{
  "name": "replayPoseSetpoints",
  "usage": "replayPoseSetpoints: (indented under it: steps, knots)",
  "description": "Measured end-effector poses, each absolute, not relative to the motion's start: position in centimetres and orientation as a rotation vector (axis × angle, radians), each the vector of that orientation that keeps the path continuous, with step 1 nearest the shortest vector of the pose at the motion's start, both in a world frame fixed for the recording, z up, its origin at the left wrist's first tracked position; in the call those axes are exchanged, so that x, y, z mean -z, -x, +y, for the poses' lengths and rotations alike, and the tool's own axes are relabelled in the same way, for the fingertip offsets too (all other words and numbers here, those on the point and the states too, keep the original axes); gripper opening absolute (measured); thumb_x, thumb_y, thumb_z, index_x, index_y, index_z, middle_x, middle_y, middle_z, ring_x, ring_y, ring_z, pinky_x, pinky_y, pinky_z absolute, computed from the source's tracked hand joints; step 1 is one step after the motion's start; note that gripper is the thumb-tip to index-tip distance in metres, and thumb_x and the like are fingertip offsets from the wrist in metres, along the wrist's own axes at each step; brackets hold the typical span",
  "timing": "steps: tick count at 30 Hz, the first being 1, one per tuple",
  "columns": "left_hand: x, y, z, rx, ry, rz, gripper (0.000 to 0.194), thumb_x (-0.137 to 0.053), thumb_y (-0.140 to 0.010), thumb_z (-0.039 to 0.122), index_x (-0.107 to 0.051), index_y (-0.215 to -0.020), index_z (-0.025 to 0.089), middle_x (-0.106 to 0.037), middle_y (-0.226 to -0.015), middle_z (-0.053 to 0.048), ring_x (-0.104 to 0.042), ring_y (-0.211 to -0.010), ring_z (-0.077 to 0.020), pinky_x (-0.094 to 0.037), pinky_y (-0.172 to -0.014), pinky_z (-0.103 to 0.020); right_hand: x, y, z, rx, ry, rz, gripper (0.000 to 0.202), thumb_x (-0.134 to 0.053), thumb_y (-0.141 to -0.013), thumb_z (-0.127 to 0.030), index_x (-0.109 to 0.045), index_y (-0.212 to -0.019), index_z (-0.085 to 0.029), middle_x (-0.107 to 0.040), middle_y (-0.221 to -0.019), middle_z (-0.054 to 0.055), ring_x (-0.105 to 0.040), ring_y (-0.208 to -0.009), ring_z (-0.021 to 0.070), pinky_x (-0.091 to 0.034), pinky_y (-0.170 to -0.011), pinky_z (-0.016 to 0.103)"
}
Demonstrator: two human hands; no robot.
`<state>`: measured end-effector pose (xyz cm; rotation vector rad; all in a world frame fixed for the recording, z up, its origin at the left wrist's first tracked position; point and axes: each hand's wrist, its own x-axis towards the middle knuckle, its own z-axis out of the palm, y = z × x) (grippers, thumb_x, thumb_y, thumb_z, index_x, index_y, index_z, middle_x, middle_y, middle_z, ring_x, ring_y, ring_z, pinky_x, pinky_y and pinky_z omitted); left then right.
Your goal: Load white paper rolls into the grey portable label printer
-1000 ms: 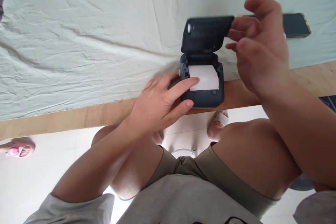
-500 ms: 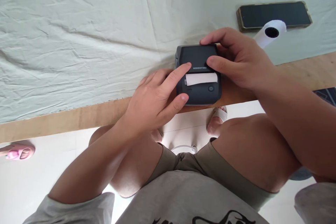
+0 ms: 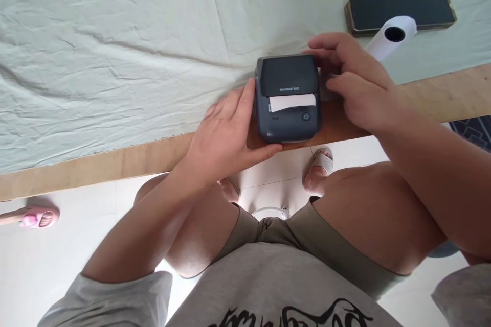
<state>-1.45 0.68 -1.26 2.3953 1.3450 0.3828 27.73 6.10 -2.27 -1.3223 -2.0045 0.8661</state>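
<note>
A dark label printer rests on the table's near edge. A white label strip sticks out of its front slot, just above a power button. My left hand grips the printer's near left corner, its index finger along the left side and the thumb stretched under the front edge. At the printer's right side is my right hand. Its thumb stands off the casing and its fingers are bent apart, with some fingertips by the far right corner; whether they touch it I cannot tell.
Beyond my right hand, a white paper roll with a dark core lies close to a phone. Pale green cloth covers the table, leaving a bare wooden edge. A foot in a pink slipper shows at the left.
My left index finger has left the printer's top for its left side, and the left thumb has dropped to the front edge. My right thumb has lifted off the lid, moving right.
</note>
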Motion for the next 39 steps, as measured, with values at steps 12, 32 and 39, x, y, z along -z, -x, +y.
replayPoseSetpoints:
  steps: [12, 32, 39]
  knots:
    - [1.7, 1.4, 0.5, -0.545, -2.509, 1.381, 0.118, -0.098, -0.081, 0.075, -0.051, -0.169, 0.014, -0.062, -0.168, -0.027, -0.064, -0.154, -0.0473, -0.056, -0.129, -0.062, 2.3, -27.4, 5.8, -0.640, 1.338, -2.312, 0.087, -0.061, -0.080, -0.020, -0.044, -0.165, -0.027, -0.070, -0.149, 0.012, -0.072, -0.124, 0.0356, -0.062, -0.107, 0.057]
    - [0.9, 1.4, 0.6, -0.494, -2.341, 1.351, 0.097, -0.077, -0.096, 0.074, -0.050, -0.171, 0.019, -0.058, -0.175, -0.021, -0.060, -0.159, -0.0440, -0.050, -0.132, -0.065, 2.7, -27.5, 5.9, -0.816, 1.342, -2.067, 0.067, -0.050, -0.099, -0.027, -0.046, -0.165, -0.035, -0.075, -0.140, 0.005, -0.073, -0.130, 0.0225, -0.061, -0.122, 0.055]
    - [0.0, 1.3, 0.7, -0.443, -2.272, 1.335, 0.092, -0.061, -0.104, 0.065, -0.044, -0.172, 0.004, -0.057, -0.173, -0.026, -0.058, -0.159, -0.0441, -0.047, -0.133, -0.065, 1.6, -27.4, 6.0, -0.776, 1.247, -2.008, 0.062, -0.074, -0.092, -0.064, -0.069, -0.146, -0.033, -0.070, -0.141, 0.006, -0.073, -0.130, 0.0258, -0.064, -0.116, 0.057]
